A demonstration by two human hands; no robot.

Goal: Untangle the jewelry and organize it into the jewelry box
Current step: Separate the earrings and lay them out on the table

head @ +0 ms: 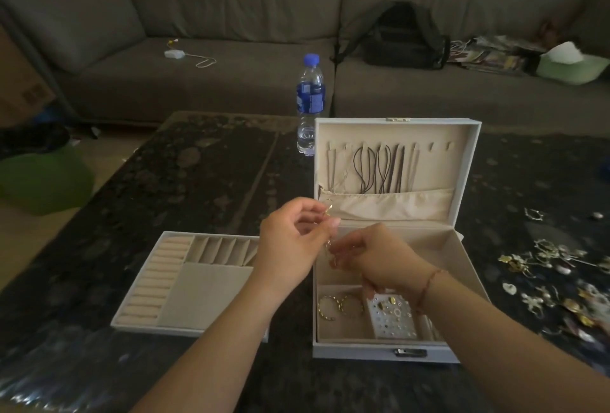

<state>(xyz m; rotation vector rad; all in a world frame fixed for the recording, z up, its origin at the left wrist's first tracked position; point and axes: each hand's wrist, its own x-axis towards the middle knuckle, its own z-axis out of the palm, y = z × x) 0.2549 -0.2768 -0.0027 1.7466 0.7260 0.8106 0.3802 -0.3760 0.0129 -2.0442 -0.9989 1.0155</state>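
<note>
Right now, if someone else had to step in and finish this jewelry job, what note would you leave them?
Left hand pinches a small gold piece; right hand pinches fine jewelry hanging below it, over the open jewelry box.
Done: cords hang in the lid; two gold bangles and an earring card lie in the box.
Left: the loose pile on the table to the right; the removed tray holds no jewelry that I can see.

left grip point(293, 234) pinching, right grip point(373, 257) pinching, wrists close
</note>
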